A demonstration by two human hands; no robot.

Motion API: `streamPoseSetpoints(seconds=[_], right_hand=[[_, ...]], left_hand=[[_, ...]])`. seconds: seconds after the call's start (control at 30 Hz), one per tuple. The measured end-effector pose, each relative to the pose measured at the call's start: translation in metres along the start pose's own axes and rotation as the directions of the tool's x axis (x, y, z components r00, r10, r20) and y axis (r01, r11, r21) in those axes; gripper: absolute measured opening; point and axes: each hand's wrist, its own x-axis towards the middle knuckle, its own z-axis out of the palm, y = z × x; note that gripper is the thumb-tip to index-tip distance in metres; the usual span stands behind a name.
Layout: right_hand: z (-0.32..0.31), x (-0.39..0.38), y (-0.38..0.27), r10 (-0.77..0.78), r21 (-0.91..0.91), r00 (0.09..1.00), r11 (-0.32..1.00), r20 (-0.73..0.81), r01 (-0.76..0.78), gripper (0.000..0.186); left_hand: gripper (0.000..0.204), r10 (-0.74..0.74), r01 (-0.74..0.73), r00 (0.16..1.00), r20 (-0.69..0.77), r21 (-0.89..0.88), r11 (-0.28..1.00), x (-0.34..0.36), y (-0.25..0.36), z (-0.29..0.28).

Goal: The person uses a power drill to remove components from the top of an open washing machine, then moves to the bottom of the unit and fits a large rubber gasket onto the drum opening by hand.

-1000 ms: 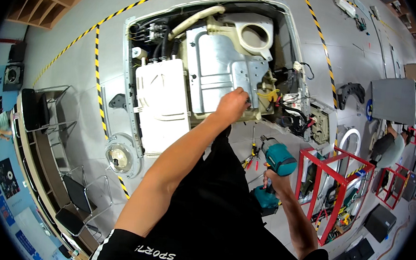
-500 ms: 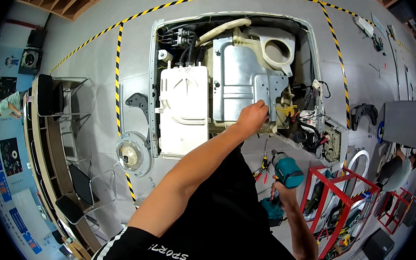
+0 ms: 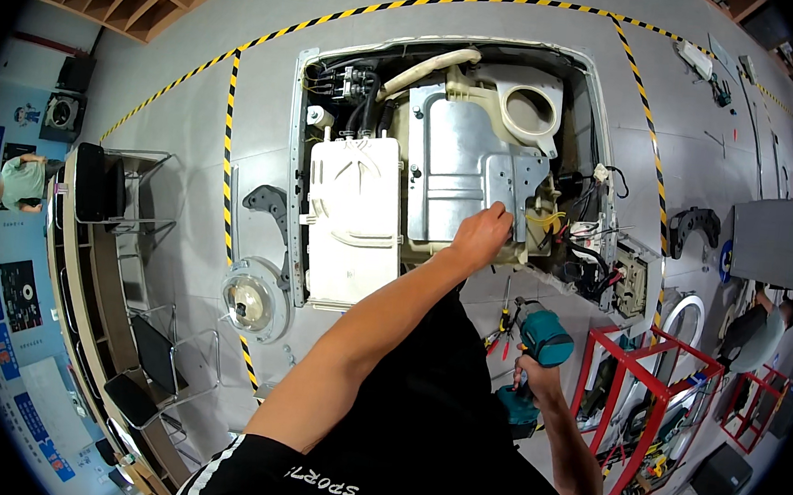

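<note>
My left hand (image 3: 485, 227) is closed at the lower right of a grey metal plate (image 3: 452, 153) inside an opened appliance cabinet (image 3: 292, 238); whatever is between its fingertips is too small to make out. The plate lies beside a white plastic housing (image 3: 350, 234), with yellow wires (image 3: 542, 218) just right of my fingers. My right hand (image 3: 529, 370) grips a teal cordless impact driver (image 3: 544, 336) held below the cabinet's lower edge. Pliers and screwdrivers (image 3: 503, 328) lie on the floor left of the driver.
Red metal frames (image 3: 632, 362) stand at right. A round door part (image 3: 253, 301) lies left of the cabinet. Chairs (image 3: 147, 348) line a counter at left. Striped tape (image 3: 227, 157) marks the floor (image 3: 182, 116). Co-workers are at far left (image 3: 20, 186) and far right (image 3: 757, 336).
The scene has shifted right in the view, most of it in the first half second. My hands keep their grips and places relative to the cabinet. The co-worker at left has changed posture.
</note>
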Motion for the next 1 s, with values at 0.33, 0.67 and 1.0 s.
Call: streamPoseSetpoints(seconds=[0.33, 0.67, 1.0], right_hand=[[0.003, -0.002, 0.003, 0.061, -0.005, 0.998, 0.998, -0.018, -0.061, 0.003], [0.007, -0.002, 0.007, 0.101, -0.025, 0.994, 0.994, -0.036, -0.102, 0.003], [0.010, 0.000, 0.013, 0.086, -0.024, 0.996, 0.996, -0.019, -0.086, 0.005]], left_hand=[[0.014, -0.011, 0.011, 0.999, 0.053, 0.015, 1.000, 0.002, 0.001, -0.002], [0.015, -0.032, 0.031, 0.999, -0.007, -0.058, 0.998, -0.005, -0.001, 0.001], [0.017, -0.130, 0.127, 0.991, -0.021, -0.089, 0.988, -0.003, 0.003, 0.001]])
